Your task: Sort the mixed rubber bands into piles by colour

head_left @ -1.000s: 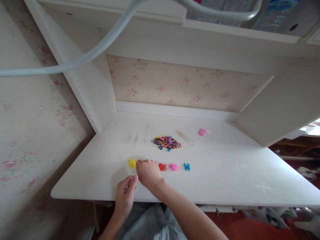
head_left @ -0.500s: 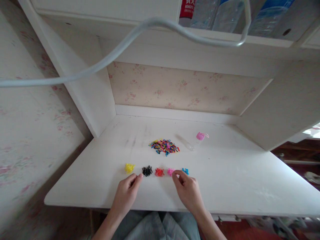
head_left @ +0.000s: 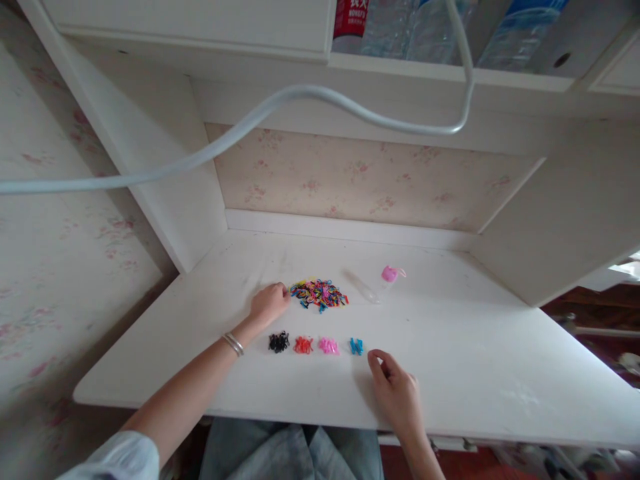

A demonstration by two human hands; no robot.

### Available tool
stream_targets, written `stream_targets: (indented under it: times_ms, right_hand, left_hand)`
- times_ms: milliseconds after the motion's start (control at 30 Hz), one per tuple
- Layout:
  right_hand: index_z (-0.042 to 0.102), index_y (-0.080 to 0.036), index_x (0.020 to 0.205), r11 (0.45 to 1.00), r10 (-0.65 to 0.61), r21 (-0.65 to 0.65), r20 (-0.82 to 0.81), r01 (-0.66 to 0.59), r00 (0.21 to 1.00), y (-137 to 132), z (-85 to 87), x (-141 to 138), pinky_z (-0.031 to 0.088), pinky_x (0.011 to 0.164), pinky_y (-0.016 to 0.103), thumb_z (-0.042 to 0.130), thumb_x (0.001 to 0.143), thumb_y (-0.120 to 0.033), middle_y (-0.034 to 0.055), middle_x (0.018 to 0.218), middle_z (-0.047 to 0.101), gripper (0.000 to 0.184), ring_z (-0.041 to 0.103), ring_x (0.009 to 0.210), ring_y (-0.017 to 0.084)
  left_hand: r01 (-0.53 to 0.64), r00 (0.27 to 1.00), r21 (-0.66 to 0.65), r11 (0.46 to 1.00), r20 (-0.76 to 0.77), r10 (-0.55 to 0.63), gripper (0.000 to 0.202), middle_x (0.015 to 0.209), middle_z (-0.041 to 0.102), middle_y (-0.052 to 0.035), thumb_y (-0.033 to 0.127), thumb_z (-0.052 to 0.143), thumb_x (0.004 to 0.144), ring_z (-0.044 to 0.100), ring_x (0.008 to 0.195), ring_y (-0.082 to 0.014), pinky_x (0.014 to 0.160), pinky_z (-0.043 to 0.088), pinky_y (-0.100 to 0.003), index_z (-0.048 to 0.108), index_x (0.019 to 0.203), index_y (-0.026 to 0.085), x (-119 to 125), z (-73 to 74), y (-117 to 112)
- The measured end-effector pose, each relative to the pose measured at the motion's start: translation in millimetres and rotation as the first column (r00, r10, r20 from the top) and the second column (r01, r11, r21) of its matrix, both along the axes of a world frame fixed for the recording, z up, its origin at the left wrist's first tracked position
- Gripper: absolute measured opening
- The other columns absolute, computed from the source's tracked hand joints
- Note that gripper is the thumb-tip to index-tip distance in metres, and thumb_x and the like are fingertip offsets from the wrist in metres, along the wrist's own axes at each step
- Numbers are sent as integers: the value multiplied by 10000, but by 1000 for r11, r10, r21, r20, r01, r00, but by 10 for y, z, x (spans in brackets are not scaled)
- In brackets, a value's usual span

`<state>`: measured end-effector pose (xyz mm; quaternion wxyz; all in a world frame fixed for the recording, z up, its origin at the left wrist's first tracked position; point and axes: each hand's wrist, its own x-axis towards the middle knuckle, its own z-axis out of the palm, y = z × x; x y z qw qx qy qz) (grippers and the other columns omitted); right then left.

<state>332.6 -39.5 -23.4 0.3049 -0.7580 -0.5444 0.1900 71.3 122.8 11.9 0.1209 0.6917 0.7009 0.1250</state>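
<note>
A heap of small mixed-colour rubber bands (head_left: 319, 294) lies mid-desk on the white desk (head_left: 475, 360). My left hand (head_left: 269, 304) reaches across to the heap's left edge, fingers curled and touching it; what they pinch is hidden. A silver bracelet (head_left: 233, 343) sits on that wrist. In front lie small sorted piles: black (head_left: 279, 342), red (head_left: 303, 345), pink (head_left: 329, 346) and blue (head_left: 356, 346). My right hand (head_left: 396, 392) rests on the desk just right of the blue pile, fingers loosely apart and holding nothing.
A clear tube (head_left: 367, 288) with a pink cap (head_left: 389, 273) lies right of the heap. A pale cable (head_left: 300, 93) hangs across the upper view. Plastic bottles (head_left: 400, 27) stand on the shelf above. Desk side panels rise at left and right.
My left hand moved from the desk's front edge forward to the mixed heap, its forearm now covering the yellow pile's spot. My right hand drew back slightly right of the blue pile.
</note>
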Motion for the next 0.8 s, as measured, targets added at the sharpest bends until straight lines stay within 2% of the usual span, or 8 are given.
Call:
stream_targets:
  times_ms: [100,267,500,700,800]
  right_hand:
    - [666,-251,901,1000,7,7,-17,-7,1000,-7,14,15,350,532,206,364,861,-519,-25,528,560,405,527,506,135]
    - [668,-251,892,999,27,24,-14,-27,1000,-22,9,24,346,523,203,363,864,-523,-26,511,549,410,513,490,135]
    - [667,-259,906,998,43,43,-30,-42,999,-19,-59,45,349,524,202,378,869,-528,-34,530,564,397,527,501,130]
    - [662,-247,909,999,44,34,-31,-43,999,-18,-56,47,345,541,199,389,862,-544,-42,528,535,406,521,504,119]
    - [660,-258,912,999,36,6,-27,-36,999,-20,-38,49,346,544,197,393,854,-556,-46,526,526,404,520,511,120]
  left_hand:
    - [-3,999,6,1000,-42,3,292,964,689,-96,367,447,844,636,865,-234,684,435,-291,658,951,194,34,-36,62]
    - [63,994,41,997,-91,-59,305,1009,673,-109,308,377,889,621,918,-215,769,431,-304,641,973,180,50,-69,65]
    - [71,993,67,995,-101,-64,318,1015,657,-110,280,327,915,623,917,-205,769,432,-294,613,980,157,28,-98,83]
    - [32,998,37,999,-48,-30,294,1032,663,-85,320,360,910,621,913,-181,752,430,-261,608,992,186,-151,-21,139]
    - [17,1000,32,999,-26,-17,285,1010,675,-67,347,381,897,622,906,-178,745,422,-255,617,958,200,-322,63,43]
